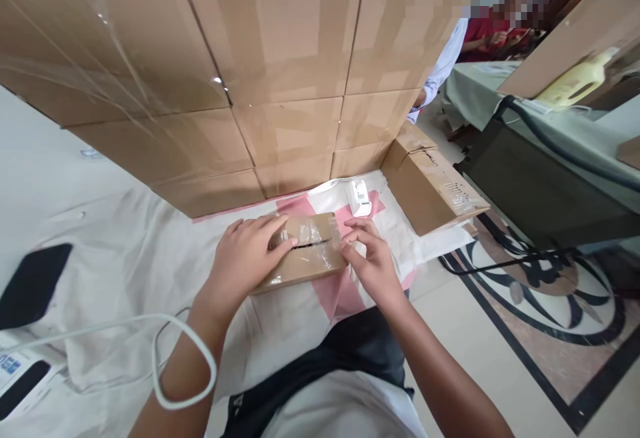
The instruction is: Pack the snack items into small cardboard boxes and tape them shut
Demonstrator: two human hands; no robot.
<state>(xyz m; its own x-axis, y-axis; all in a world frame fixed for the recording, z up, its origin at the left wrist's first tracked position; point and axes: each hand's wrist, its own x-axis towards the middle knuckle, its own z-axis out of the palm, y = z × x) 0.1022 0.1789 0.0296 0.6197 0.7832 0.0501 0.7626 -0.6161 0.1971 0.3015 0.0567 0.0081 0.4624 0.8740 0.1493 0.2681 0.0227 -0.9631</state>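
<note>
My left grip (249, 250) clasps the box (295, 269) beneath it, likely steadying it; opposite, my right grip (371, 255) is curled, pinching tape (310, 231) or not, I can't tell.

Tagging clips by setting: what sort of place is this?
Probably an improvised packing area indoors, though that's a guess: a wall of stacked taped cartons, a small taped box being handled on a spread cloth, and a draped table beyond.
</note>
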